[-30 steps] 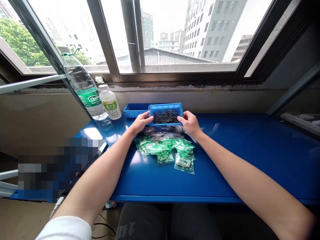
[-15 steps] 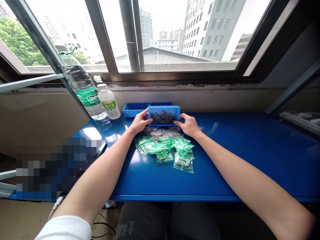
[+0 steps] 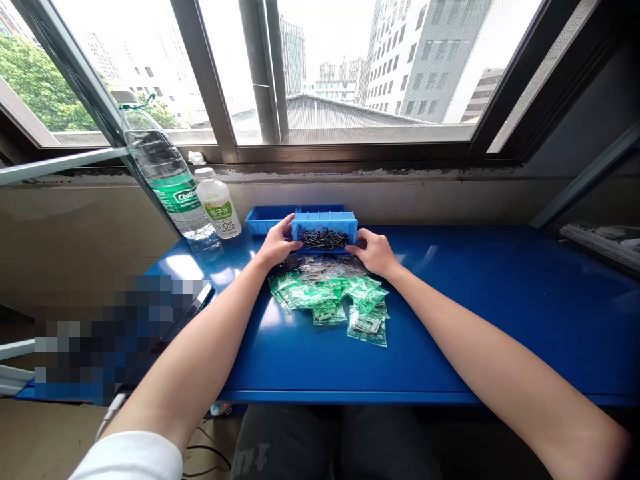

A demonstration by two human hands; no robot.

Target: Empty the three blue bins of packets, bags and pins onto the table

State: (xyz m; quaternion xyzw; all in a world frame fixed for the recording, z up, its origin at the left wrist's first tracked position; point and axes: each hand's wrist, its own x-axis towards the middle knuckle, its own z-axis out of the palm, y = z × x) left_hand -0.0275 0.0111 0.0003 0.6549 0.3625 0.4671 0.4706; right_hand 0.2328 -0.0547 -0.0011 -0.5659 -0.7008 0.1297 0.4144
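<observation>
Between my two hands a blue plastic bin (image 3: 325, 218) is tilted toward me, its open side facing me. Many dark screws (image 3: 324, 238) lie heaped inside it. My left hand (image 3: 277, 244) grips the bin's left end, thumb at the lower front edge. At the right end my right hand (image 3: 374, 251) holds it with thumb and fingers. Just below the bin lie clear bags of small dark parts (image 3: 330, 268). Nearer to me is a pile of green-tinted plastic bags (image 3: 320, 293); one bag (image 3: 367, 325) shows silvery pins or rods.
Another blue bin (image 3: 270, 220) stands behind at the wall. A large water bottle (image 3: 173, 187) and a white bottle (image 3: 219, 203) stand at the left back of the blue table (image 3: 500, 300). A pixelated dark item lies at the left edge. The window frame (image 3: 350, 153) runs along the back.
The bin has tipped further toward me and shifted slightly left, so its ribbed outer wall now shows on top. The screws have slid lower. Both hands keep their hold.
</observation>
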